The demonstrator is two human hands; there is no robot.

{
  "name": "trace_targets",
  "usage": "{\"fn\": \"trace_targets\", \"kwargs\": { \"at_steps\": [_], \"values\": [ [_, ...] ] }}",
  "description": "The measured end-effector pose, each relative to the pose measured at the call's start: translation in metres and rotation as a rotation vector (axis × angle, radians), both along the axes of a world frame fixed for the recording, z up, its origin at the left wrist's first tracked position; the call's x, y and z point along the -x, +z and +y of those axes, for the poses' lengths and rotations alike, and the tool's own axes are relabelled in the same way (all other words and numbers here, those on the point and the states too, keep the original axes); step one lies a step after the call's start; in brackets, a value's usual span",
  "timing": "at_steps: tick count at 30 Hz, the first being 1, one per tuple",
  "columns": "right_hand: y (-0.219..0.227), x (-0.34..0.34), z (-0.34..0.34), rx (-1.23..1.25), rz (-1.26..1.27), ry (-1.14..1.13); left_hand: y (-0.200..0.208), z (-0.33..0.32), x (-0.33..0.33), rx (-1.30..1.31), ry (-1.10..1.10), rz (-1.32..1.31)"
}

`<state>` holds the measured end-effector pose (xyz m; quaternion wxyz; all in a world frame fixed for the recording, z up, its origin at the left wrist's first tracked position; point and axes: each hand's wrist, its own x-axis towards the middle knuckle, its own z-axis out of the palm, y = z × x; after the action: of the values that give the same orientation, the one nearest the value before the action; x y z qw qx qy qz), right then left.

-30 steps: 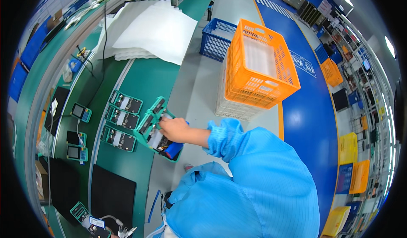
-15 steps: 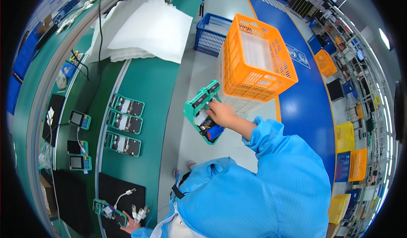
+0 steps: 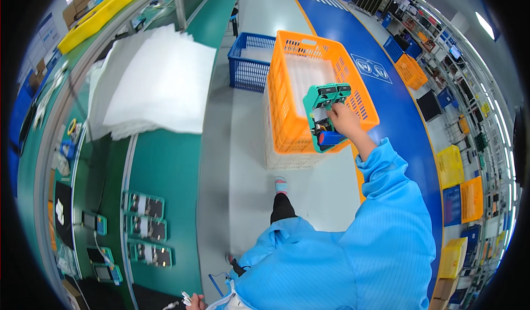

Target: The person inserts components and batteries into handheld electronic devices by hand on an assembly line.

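My right hand [image 3: 343, 118] grips a green-framed device housing [image 3: 313, 114] with exposed electronics and a blue cylindrical part [image 3: 330, 138]. It holds the housing tilted above the orange crate [image 3: 287, 123], overlapping the crate's near right side. White sheet lining [image 3: 301, 70] shows inside that crate. At the bottom edge my left hand [image 3: 196, 303] is partly cut off, its fingers closed around white cables [image 3: 185, 300] with plug ends. On the green bench to the left lie three similar open housings [image 3: 148, 228] in a column, each with a white patch.
White foam sheets [image 3: 160, 81] are stacked on the bench [image 3: 168, 161]. Beneath the orange crate stands a white crate [image 3: 287, 160], with a blue crate [image 3: 249, 62] behind. Small handheld devices [image 3: 105, 263] sit along the bench. Shelving with coloured bins [image 3: 450, 166] lines the far right.
My right hand has carried the housing rightward and up over the orange crate. My body has stepped toward the crates. My left hand has moved away from the housing on the black mat.
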<state>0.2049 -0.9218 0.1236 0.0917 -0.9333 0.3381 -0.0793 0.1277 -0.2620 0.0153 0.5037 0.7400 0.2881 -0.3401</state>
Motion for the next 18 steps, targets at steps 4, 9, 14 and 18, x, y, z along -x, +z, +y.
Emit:
{"fn": "trace_targets", "kwargs": {
  "at_steps": [4, 9, 14, 18],
  "values": [
    [-0.033, -0.037, -0.126, 0.024, -0.007, -0.038, 0.006, -0.135, -0.091, 0.132, 0.101, 0.148],
    [-0.096, -0.081, -0.244, -0.039, 0.091, 0.016, 0.057, -0.351, -0.214, 0.384, -0.056, -0.106],
    [-0.204, -0.102, -0.319, -0.109, 0.13, 0.075, 0.139, -0.619, -0.314, 0.556, -0.469, -0.095],
    [-0.269, -0.097, -0.344, -0.13, 0.186, -0.032, 0.108, -0.799, -0.358, 0.385, -0.635, -0.134]
  ]
}}
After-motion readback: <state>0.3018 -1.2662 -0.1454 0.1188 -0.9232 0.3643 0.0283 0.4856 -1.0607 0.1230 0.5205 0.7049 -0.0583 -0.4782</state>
